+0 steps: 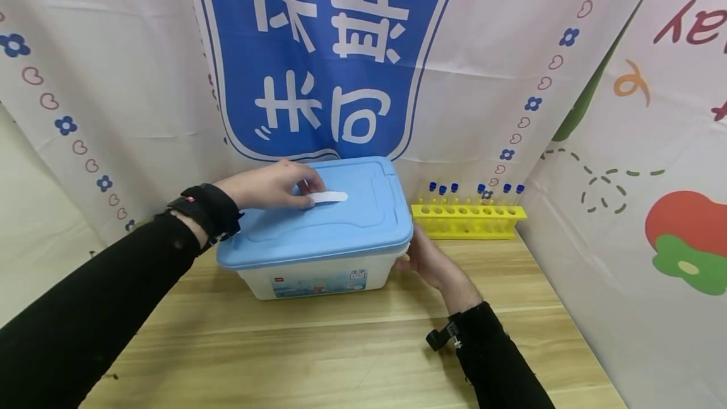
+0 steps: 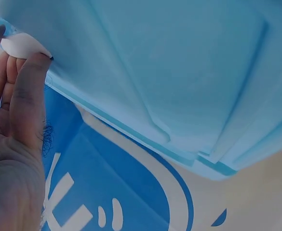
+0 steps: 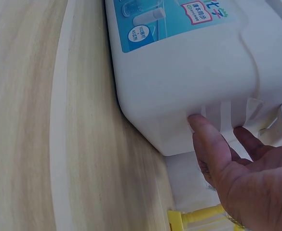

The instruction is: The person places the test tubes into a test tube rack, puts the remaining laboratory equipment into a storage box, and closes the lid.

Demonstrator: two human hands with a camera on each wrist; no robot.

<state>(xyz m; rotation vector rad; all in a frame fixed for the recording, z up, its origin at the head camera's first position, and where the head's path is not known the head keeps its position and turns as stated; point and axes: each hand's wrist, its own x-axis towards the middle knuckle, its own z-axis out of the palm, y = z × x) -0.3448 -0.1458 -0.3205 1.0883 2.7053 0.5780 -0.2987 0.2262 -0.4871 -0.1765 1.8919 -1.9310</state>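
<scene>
A storage box with a blue lid (image 1: 363, 226) and a whitish body (image 1: 257, 284) stands on the table, a printed label (image 1: 319, 284) on its front. On top of the lid, my left hand (image 1: 275, 185) pinches the white handle (image 1: 332, 197) between thumb and fingers; the left wrist view shows this handle (image 2: 22, 45) from close by. My right hand (image 1: 427, 260) is at the box's right end. Seen from the right wrist, the fingertips of that hand (image 3: 251, 178) touch the smooth end wall (image 3: 179, 96), fingers loosely extended.
Right of the box stands a yellow rack (image 1: 468, 223) with several blue-capped tubes (image 1: 481, 189). The wood-grain table (image 1: 318, 352) stretches in front. A white cloth (image 1: 477, 49) with a blue printed panel (image 1: 318, 55) hangs directly behind, and another printed cloth (image 1: 636, 156) hangs at the right.
</scene>
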